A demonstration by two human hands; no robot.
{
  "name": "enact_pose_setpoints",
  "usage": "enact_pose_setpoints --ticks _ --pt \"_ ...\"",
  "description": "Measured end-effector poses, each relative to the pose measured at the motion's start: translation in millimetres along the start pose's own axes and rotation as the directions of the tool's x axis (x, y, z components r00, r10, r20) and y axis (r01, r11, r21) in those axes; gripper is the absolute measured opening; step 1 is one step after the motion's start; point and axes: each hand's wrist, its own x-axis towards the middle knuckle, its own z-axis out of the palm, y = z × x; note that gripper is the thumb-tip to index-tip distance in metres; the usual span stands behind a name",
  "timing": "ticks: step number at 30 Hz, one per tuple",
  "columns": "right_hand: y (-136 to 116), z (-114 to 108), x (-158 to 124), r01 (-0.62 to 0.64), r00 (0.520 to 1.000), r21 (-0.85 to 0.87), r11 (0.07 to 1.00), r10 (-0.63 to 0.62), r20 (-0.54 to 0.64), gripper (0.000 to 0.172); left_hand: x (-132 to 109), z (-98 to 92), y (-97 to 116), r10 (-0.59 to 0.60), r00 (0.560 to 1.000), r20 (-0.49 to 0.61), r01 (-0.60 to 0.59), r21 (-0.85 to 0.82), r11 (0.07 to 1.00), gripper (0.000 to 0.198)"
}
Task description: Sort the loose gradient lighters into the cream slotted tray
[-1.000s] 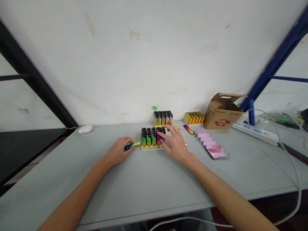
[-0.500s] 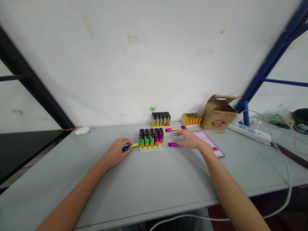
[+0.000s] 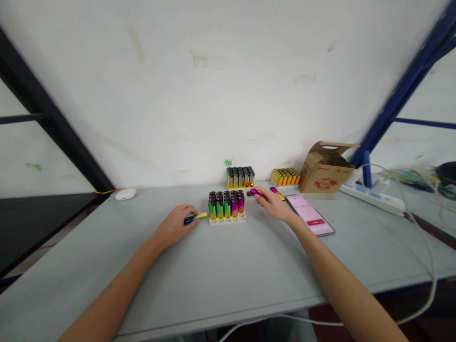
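Note:
A white rack [image 3: 228, 220] holds rows of upright lighters [image 3: 227, 209] with black tops, green-yellow on the left and purple on the right. To its left, my left hand [image 3: 177, 224] is closed around a blue-and-yellow lighter [image 3: 195, 218], whose yellow end points at the rack. My right hand [image 3: 272, 204] pinches a purple lighter [image 3: 255, 192] just right of the rack. The end of another lighter [image 3: 248, 194] shows beyond it, mostly hidden. A purple-and-yellow lighter [image 3: 277, 193] lies on the table behind my right hand.
Against the wall stand a second group of lighters [image 3: 241, 177] and a block of yellow cylinders [image 3: 286, 177]. A cardboard box [image 3: 326, 171], a phone [image 3: 310, 216] and a power strip [image 3: 377, 201] with cables are at right. A white oval device [image 3: 126, 194] lies at left.
My right hand has picked up the purple lighter that lay right of the rack and moved it up and slightly left. My left hand keeps its lighter in about the same place.

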Motion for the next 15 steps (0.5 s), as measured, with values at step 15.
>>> enact_pose_setpoints --ticks 15 --pt "-27 17 2 -0.292 0.923 0.777 0.558 0.377 0.076 0.041 -1 -0.4 -1 -0.002 1.0 -0.021 0.002 -0.017 1.0 0.025"
